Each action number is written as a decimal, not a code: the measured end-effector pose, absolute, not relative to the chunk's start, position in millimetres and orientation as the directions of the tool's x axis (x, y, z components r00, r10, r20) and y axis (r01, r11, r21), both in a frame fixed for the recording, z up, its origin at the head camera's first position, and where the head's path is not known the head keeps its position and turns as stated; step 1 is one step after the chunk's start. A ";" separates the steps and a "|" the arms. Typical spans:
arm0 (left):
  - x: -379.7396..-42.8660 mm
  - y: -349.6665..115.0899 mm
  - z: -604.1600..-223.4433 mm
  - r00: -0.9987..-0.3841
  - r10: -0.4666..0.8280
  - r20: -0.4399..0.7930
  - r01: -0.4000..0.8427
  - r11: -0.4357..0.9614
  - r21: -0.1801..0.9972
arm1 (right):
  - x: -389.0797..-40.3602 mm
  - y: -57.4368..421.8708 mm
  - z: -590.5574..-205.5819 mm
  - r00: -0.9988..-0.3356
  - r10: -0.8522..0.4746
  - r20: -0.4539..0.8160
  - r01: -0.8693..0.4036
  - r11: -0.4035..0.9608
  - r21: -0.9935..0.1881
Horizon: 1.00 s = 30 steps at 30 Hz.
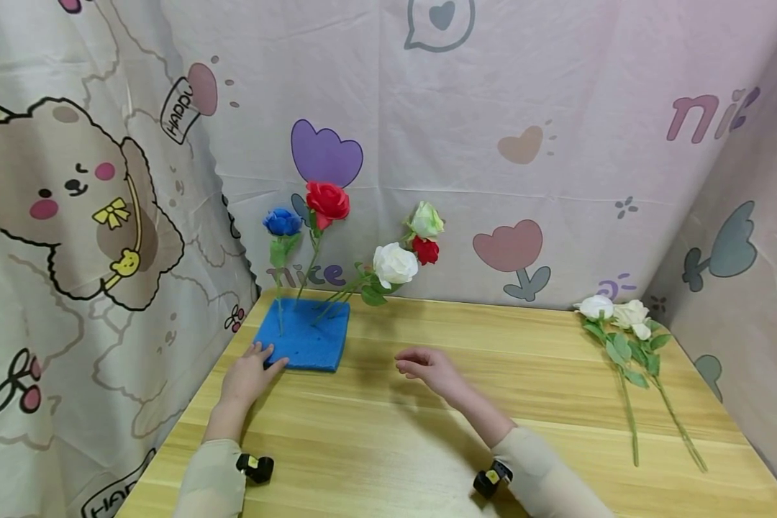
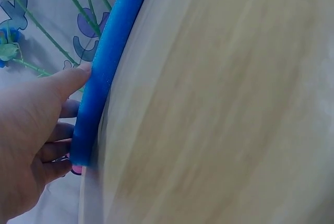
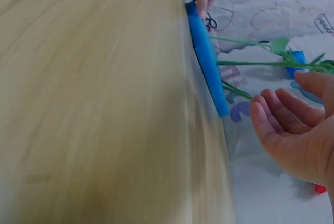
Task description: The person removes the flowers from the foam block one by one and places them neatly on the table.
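At the left of the table lies a flat blue foam board (image 1: 311, 345). My left hand (image 1: 247, 375) grips its near left corner, the thumb along the front edge and the other fingers at the left side. Stems stand in the foam: a blue rose (image 1: 282, 221), a large red rose (image 1: 327, 203), and a cluster leaning right with a white rose (image 1: 395, 265), a pale green-white rose (image 1: 426, 220) and a smaller red rose (image 1: 426, 250). My right hand (image 1: 430, 369) hovers over the table right of the board, fingers loosely curled, holding nothing.
Two loose flowers, a white rose (image 1: 597, 307) and a cream rose (image 1: 632, 317), lie on the wooden table (image 1: 375, 446) at the far right, stems toward me. A printed curtain (image 1: 557, 86) hangs behind the table and along both sides.
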<state>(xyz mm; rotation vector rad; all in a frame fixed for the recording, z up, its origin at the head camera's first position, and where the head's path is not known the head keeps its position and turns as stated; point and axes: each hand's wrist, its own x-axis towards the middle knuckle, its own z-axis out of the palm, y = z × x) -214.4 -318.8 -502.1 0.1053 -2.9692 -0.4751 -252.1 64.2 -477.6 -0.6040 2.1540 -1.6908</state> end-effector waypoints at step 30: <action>-216.2 -320.6 -504.9 -0.989 -0.100 0.104 -0.063 0.947 0.316 | -279.5 -51.6 -496.3 -0.921 -0.388 0.022 -0.068 0.105 -0.992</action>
